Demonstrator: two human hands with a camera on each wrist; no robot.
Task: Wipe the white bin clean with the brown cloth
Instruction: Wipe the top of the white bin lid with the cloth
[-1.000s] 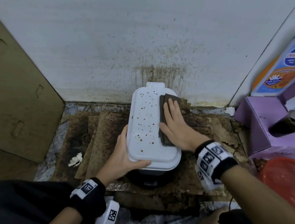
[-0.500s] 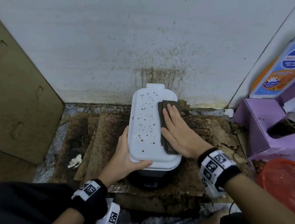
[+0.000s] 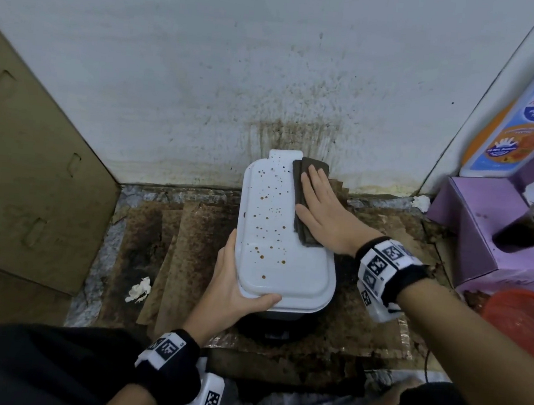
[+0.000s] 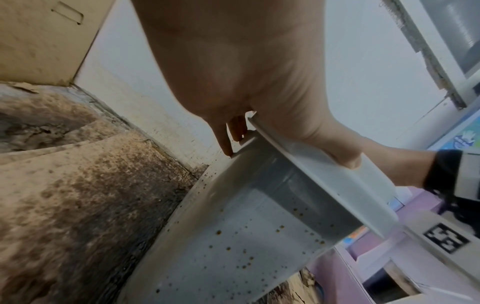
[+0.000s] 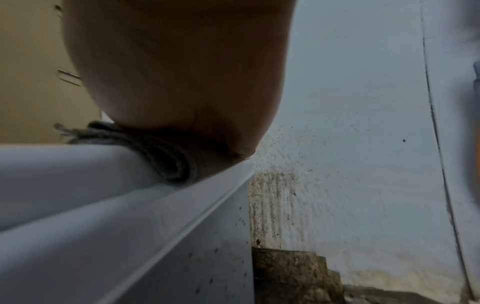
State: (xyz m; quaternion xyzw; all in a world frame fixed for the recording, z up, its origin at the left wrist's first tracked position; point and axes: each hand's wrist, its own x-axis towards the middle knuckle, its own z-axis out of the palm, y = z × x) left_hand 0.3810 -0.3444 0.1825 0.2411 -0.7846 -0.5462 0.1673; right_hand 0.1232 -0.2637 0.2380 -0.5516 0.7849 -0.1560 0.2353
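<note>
- My right hand (image 3: 324, 217) lay flat, fingers straight and together, pressing the brown cloth (image 3: 304, 202) onto the bin lid; nothing was curled around the cloth.
- The cloth was folded into a long dark strip of several layers, with a soft nap showing at its folded edge in the right wrist view (image 5: 171, 162). It ran along the lid's right side, from the far end toward me.
- My left hand (image 3: 236, 283) gripped the near left corner of the lid, thumb on top and fingers curled under the rim, as the left wrist view (image 4: 259, 82) confirmed.
- The white bin (image 3: 282, 236) stood on the floor against the wall, between my hands. Its lid was smooth plastic, a rounded rectangle with a raised lip, and its long axis pointed from me straight toward the wall, a small tab at the far end.
- Brown droplets dotted the left and middle of the lid; the bin's side (image 4: 233, 257) was speckled too.
- Under the bin lay overlapping sheets of stained cardboard (image 3: 190, 253), rough and darkly blotched.
- The wall (image 3: 238, 70) behind was white and spattered, with a dark streaked patch just above the bin.
- A brown cardboard panel (image 3: 30, 165) leaned at the left, and a crumpled white tissue (image 3: 138, 289) lay on the floor nearby.
- At the right stood a purple box (image 3: 482, 240), a large bottle (image 3: 531, 122) with a blue and orange label, and a red mesh basket (image 3: 523, 321).
</note>
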